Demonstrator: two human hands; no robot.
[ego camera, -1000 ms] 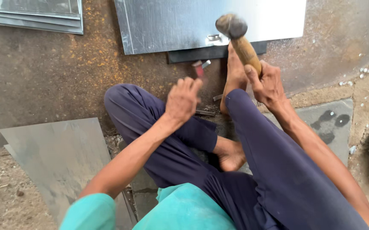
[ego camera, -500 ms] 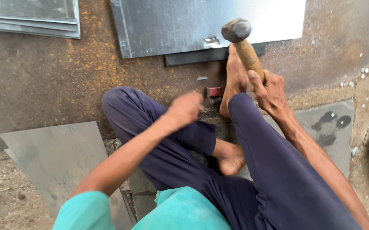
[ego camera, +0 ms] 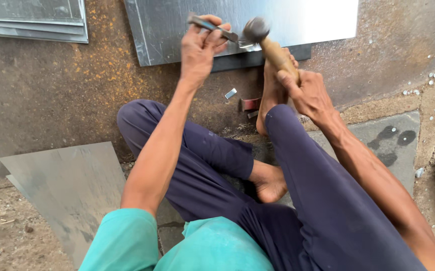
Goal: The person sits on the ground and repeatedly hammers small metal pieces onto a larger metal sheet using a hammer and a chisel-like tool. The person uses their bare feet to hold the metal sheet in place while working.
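Head view: left hand (ego camera: 200,50) clamps a chisel (ego camera: 212,26) at 12 o'clock on the steel sheet (ego camera: 302,17) — its long axis points toward 3, where the right hand (ego camera: 310,93) grips the hammer (ego camera: 270,42), head touching the tip.

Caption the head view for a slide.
Left hand holds chisel on metal sheet; right hand holds hammer.

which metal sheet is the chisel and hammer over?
The bright sheet at top centre, lying on a dark bar. The left hand holds the chisel over its near edge; the stack at top left and the dull sheets at lower left lie apart.
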